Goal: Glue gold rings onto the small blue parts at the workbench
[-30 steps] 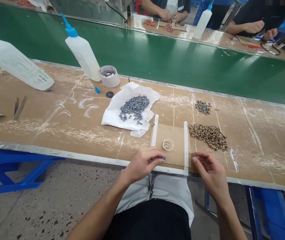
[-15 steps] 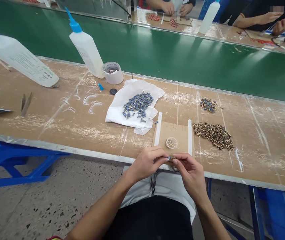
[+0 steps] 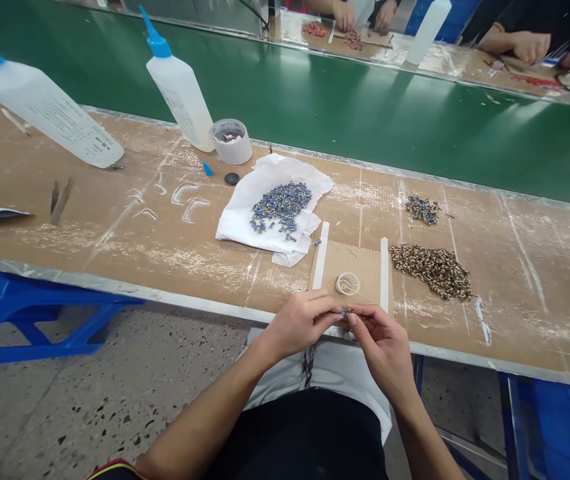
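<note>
My left hand (image 3: 295, 325) pinches a tiny blue part (image 3: 343, 314) between thumb and fingertips at the table's front edge. Against it, the fingertips of my right hand (image 3: 383, 343) are closed on a small dark, brassy piece (image 3: 348, 311). The two pieces meet between the hands; fingers cover most of both. Just beyond them a small round cup (image 3: 347, 285) with a thin pale stick across it sits on a cardboard pad (image 3: 365, 260) edged with white tape strips. Similar blue parts (image 3: 282, 207) lie heaped on white paper (image 3: 235, 223), and dark brassy pieces (image 3: 432, 270) are piled to the right.
A smaller mixed pile (image 3: 422, 210) lies at the right. At the back left stand a squeeze bottle (image 3: 179, 100) and a tape roll (image 3: 232, 150); another bottle (image 3: 49, 110) leans farther left. Tweezers (image 3: 59, 200) lie left. Across the green belt (image 3: 315, 113), other people's hands (image 3: 532, 47) work.
The camera view has shifted slightly, so the table things appear a little farther right. My hands stay together at the same spot, with the two small pieces still between the fingertips.
</note>
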Action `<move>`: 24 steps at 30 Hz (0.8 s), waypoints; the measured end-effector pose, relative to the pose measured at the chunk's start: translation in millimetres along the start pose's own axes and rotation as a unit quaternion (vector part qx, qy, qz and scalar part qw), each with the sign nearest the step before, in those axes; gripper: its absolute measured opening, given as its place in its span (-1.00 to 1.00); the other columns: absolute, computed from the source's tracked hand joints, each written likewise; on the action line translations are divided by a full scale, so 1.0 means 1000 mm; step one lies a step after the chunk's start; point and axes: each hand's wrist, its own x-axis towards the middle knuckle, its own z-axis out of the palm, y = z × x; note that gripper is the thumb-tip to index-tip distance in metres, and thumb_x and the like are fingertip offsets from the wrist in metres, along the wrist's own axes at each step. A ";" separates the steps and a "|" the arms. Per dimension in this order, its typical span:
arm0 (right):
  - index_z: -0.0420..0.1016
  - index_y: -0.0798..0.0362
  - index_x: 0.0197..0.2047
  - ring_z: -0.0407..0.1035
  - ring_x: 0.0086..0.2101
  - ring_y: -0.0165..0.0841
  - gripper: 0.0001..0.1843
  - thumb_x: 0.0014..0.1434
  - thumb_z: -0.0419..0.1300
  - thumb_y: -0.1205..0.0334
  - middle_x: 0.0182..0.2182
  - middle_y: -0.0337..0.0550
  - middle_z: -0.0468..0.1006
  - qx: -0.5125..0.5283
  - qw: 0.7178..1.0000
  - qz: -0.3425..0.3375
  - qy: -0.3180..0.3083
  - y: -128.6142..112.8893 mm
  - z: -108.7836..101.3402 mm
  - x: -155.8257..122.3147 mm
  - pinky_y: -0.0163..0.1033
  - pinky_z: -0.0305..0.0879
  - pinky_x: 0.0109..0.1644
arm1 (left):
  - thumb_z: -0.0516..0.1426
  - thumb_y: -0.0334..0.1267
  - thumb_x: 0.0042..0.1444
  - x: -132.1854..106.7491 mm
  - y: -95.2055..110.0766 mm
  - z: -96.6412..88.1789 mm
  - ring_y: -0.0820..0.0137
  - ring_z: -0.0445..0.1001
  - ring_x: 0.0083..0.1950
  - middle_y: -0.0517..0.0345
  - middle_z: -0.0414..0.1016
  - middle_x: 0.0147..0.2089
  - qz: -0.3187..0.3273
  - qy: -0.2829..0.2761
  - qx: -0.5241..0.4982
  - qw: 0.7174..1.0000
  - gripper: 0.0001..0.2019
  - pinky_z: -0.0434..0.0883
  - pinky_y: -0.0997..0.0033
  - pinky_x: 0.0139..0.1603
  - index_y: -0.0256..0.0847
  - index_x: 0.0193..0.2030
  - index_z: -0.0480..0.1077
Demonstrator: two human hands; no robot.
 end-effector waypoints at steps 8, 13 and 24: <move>0.52 0.03 -0.19 0.49 -0.28 -0.25 -0.79 0.26 0.19 0.08 -0.23 -0.04 0.57 -0.059 0.998 -0.017 -0.011 -0.001 -0.001 0.001 -0.16 0.48 -0.20 | -0.01 -0.29 0.35 -0.006 -0.007 0.005 0.43 0.40 -0.28 0.08 0.43 -0.31 0.030 -0.003 0.058 0.998 -0.74 0.34 0.47 -0.26 -0.25 -0.23 0.50; 0.51 0.03 -0.25 0.46 -0.29 -0.28 -0.84 0.28 0.18 0.14 -0.30 -0.09 0.53 -0.073 0.995 -0.029 -0.060 -0.004 -0.004 0.004 -0.20 0.43 -0.21 | 0.00 -0.34 0.33 -0.005 -0.007 0.003 0.44 0.38 -0.32 0.10 0.42 -0.35 0.042 0.010 0.054 0.998 -0.75 0.31 0.48 -0.30 -0.27 -0.29 0.48; 0.41 0.02 -0.34 0.36 -0.38 -0.32 -0.81 0.31 0.12 0.18 -0.41 -0.16 0.45 -0.133 0.989 -0.052 -0.047 -0.005 0.005 0.002 -0.24 0.33 -0.28 | 0.05 -0.41 0.25 -0.008 -0.008 0.007 0.42 0.35 -0.36 0.14 0.41 -0.39 0.038 0.027 0.077 0.996 -0.82 0.27 0.45 -0.35 -0.25 -0.39 0.35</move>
